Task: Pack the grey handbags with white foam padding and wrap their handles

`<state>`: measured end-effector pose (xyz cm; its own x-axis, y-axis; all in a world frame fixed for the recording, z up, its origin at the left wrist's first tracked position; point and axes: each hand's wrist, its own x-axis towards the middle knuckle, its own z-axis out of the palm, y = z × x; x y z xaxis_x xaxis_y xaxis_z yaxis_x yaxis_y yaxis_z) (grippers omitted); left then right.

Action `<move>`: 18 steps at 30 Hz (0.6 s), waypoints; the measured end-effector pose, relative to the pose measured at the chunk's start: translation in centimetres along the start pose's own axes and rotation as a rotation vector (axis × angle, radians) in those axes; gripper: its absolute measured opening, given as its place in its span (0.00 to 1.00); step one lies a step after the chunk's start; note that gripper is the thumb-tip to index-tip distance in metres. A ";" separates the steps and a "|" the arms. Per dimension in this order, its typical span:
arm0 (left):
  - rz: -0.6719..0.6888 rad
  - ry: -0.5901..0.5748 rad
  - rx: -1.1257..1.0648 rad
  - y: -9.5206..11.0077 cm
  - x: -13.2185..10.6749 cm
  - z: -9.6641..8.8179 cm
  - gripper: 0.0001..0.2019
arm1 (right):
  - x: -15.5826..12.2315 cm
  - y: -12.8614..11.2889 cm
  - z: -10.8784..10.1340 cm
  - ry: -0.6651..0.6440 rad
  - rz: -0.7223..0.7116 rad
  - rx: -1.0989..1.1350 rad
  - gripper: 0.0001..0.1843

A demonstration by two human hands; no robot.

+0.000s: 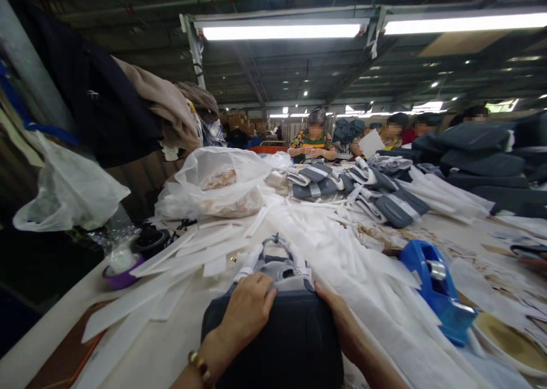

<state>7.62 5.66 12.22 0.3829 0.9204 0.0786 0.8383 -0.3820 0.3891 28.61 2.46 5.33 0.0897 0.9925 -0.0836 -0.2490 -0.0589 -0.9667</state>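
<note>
A dark grey handbag (286,332) stands at the table's near edge, close to my body. Its handle (277,244) rises at the back, partly wrapped in white material. My left hand (252,301) lies over the bag's top edge, fingers curled and thumb pointing right. At the top right corner, my right hand (337,309) grips the bag's side; most of its fingers are hidden behind it. Beneath and around the bag are white strips (179,263) and soft white sheets (342,258).
A blue tape dispenser (440,292) and a tape roll (508,340) lie to the right. Wrapped grey bag pieces (393,204) are piled beyond. Left are a plastic bag (217,184) and a purple roll (123,272). A co-worker (314,138) sits across the table.
</note>
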 end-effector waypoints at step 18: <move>-0.017 -0.359 0.085 1.7 7.1 2.6 0.11 | 1.8 0.5 0.3 -0.058 -0.141 -0.044 0.11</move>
<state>12.78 11.32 11.09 0.4681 0.8446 -0.2598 0.8690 -0.3865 0.3091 28.33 4.22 4.82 0.0643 0.9957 0.0669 -0.1957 0.0784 -0.9775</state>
